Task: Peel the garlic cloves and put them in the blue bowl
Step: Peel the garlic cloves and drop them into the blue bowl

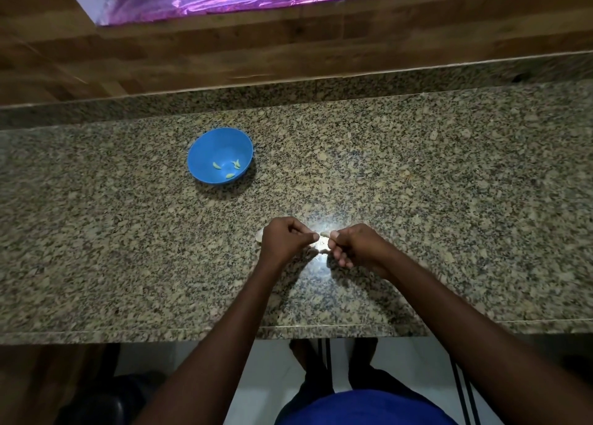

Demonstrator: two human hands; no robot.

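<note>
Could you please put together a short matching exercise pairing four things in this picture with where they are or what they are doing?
Things:
1. blue bowl
2. peeled cloves
3. left hand
4. garlic piece

Descriptions:
A. lying inside the bowl
B. pinched between both hands, near the counter's front edge
C. standing on the granite counter, behind and to the left of the hands
D. fingers curled, gripping the garlic opposite the right hand

Pairs: 1-C, 2-A, 3-D, 4-B
</note>
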